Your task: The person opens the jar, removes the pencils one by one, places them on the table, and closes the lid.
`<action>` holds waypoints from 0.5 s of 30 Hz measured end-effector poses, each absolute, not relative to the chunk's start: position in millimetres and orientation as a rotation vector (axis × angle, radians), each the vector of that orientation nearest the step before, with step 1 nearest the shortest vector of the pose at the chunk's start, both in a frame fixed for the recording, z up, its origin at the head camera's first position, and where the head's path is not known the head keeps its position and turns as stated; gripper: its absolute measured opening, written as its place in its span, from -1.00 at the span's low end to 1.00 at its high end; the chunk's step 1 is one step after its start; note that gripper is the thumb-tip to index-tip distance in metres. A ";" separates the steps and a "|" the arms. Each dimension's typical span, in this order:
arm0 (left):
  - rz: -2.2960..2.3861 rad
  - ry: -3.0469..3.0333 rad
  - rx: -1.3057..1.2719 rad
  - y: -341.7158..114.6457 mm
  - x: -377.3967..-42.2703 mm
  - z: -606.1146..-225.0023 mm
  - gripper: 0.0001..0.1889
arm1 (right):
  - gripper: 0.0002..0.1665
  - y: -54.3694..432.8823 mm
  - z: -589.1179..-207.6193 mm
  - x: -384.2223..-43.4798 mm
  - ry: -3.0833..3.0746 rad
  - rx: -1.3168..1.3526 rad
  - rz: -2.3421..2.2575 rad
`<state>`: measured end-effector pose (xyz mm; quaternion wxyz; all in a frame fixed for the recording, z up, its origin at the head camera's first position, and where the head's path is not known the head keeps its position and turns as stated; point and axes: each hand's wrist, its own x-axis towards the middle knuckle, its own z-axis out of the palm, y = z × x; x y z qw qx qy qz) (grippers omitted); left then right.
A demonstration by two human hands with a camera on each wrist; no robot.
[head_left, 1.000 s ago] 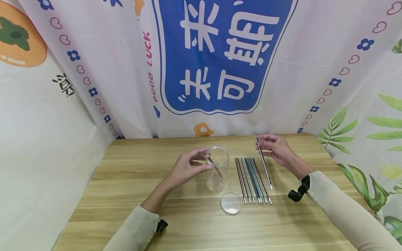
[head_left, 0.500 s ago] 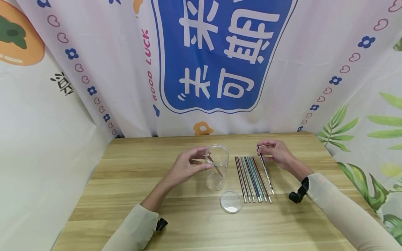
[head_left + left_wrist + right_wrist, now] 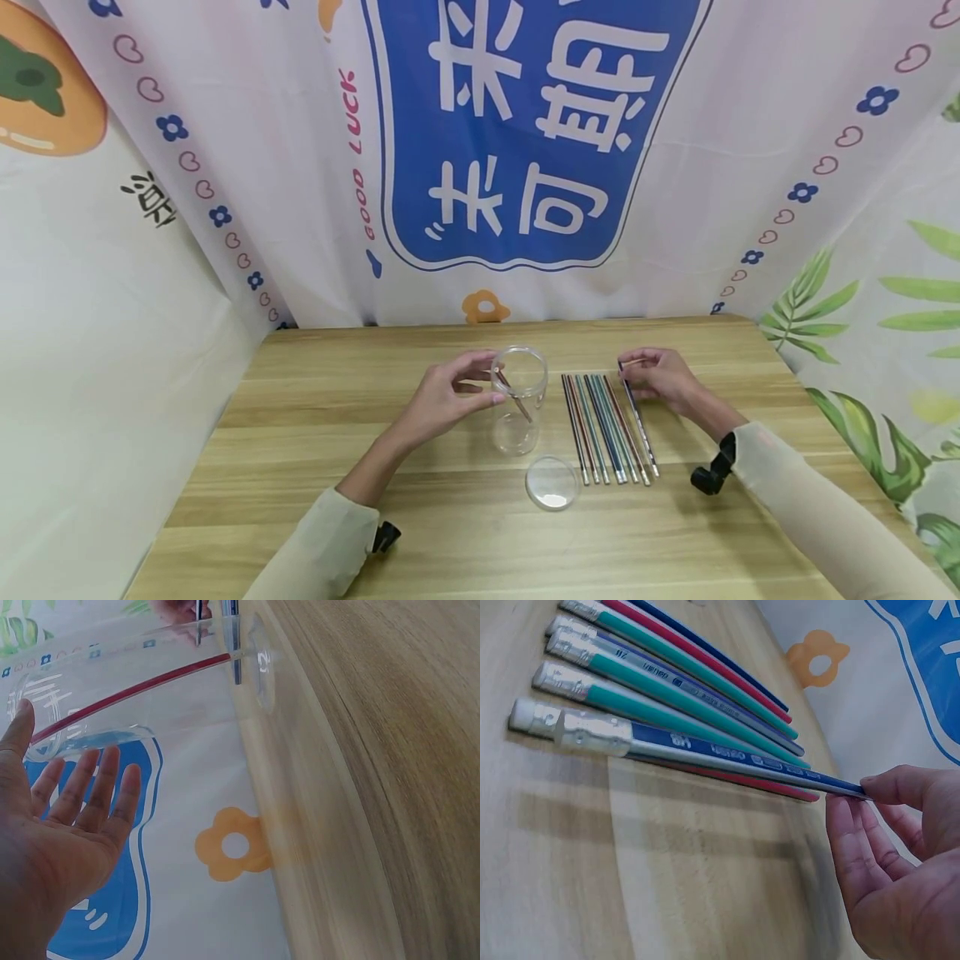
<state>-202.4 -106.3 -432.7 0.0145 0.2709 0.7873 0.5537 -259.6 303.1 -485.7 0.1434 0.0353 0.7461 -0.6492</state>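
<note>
A clear plastic jar (image 3: pixel 517 417) stands upright with a red pencil (image 3: pixel 142 695) leaning inside it. At the jar's left, my left hand (image 3: pixel 442 400) has its thumb at the rim and its other fingers loosely spread, fairly straight. My right hand (image 3: pixel 660 379) pinches a blue-and-silver pencil (image 3: pixel 727 759) by the end away from its eraser. That pencil slants toward me at the right of a row of pencils (image 3: pixel 603 429), close beside the last one. Red, green and blue ones with white erasers show in the right wrist view (image 3: pixel 667 682).
A round clear lid (image 3: pixel 552 483) lies on the wooden table (image 3: pixel 300 467), in front of the jar and left of the pencils' eraser ends. A printed cloth (image 3: pixel 330 283) hangs behind the table's back edge.
My right hand has come down and toward me with the blue-and-silver pencil, bringing it nearer the tabletop beside the row. My left hand stays at the jar.
</note>
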 end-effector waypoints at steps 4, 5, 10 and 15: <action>1.724 2.448 0.849 -106.8 -202.3 -432.7 -0.37 | -0.50 303.1 -488.8 -259.1 2.173 0.098 -1.850; 1.726 2.447 0.849 -106.9 -202.2 -432.8 -0.38 | -0.49 303.1 -489.7 -259.1 2.183 0.095 -1.842; 1.726 2.449 0.847 -107.2 -202.2 -432.7 -0.38 | -0.47 302.3 -493.0 -259.2 2.234 0.104 -1.785; 1.724 2.451 0.847 -107.6 -202.4 -432.9 -0.38 | -0.46 299.8 -494.3 -259.8 2.254 0.098 -1.754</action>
